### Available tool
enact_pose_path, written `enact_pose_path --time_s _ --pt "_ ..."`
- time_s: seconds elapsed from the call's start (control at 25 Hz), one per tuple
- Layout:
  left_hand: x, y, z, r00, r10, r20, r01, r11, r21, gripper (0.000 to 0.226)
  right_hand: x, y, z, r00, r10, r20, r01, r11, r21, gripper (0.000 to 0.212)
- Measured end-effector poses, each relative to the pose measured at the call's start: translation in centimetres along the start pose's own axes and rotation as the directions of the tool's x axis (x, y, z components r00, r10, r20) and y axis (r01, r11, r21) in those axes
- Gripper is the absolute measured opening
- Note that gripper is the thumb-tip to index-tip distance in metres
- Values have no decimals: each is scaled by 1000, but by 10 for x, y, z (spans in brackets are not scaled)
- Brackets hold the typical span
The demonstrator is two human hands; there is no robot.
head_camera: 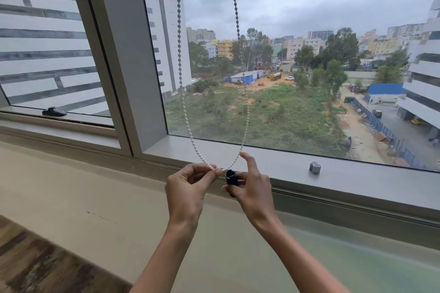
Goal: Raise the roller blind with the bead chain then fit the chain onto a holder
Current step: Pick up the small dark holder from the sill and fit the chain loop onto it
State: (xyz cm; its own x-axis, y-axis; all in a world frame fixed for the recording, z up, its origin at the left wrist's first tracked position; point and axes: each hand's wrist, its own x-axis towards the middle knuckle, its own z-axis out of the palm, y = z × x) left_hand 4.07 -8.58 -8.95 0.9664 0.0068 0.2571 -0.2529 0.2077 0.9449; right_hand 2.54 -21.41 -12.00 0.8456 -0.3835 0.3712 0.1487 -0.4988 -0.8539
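Head view. Large window pane [297, 31] across upper centre and right of frame, fully uncovered. Grey mullion [123, 54] running diagonally at upper left, second pane beyond it. Pale sill [71, 197] across lower half of frame.

Bead chain [182, 93]: white, small round beads, hung as a long narrow loop from top edge of frame, two strands well apart, left strand near the mullion, right strand over the glass. Strands converging into a U at lower centre, just above the window frame ledge [357, 173]. Beads read grey against sky, white against ledge.

Left hand [188, 188], lower centre: thumb and forefinger pinched shut on bottom of the chain loop, remaining fingers curled.

Right hand [252, 188], just beside left: thumb and lower fingers closed around holder, forefinger extended upward, tip touching the right strand.

Holder [231, 177]: small, dark, cylindrical, upright between the two hands, top at bottom of the loop. Cannot tell whether chain seated in it.

Small grey fitting [315, 167] on ledge, right of hands, apart. Dark window latch [54, 112] at left, on the second pane's frame.
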Motion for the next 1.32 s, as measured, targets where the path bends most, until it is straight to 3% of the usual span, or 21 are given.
enact_pose_path --time_s 0.24,0.64,0.96,1.08,1.2,1.32 --pt "-17 1 -12 995 96 8 -97 985 141 11 -17 -23 3 997 60 43 -68 977 203 86" --pt "-43 16 -22 977 206 46 -212 952 222 15 -42 -41 -3 1000 -8 5 6 976 219 82" --pt "-52 23 -27 982 153 112 -181 937 300 42 -58 -58 -7 997 -80 1 78 974 210 78" --pt "-54 25 -26 993 54 109 -85 949 304 36 -64 -63 -9 995 -100 -3 99 976 193 80" --pt "-54 29 -24 986 -91 137 63 979 194 31 -67 -65 -10 993 -119 6 116 977 180 81" --pt "-55 35 -21 985 -93 142 68 983 172 18 -68 -65 -8 989 -150 10 147 979 144 83"
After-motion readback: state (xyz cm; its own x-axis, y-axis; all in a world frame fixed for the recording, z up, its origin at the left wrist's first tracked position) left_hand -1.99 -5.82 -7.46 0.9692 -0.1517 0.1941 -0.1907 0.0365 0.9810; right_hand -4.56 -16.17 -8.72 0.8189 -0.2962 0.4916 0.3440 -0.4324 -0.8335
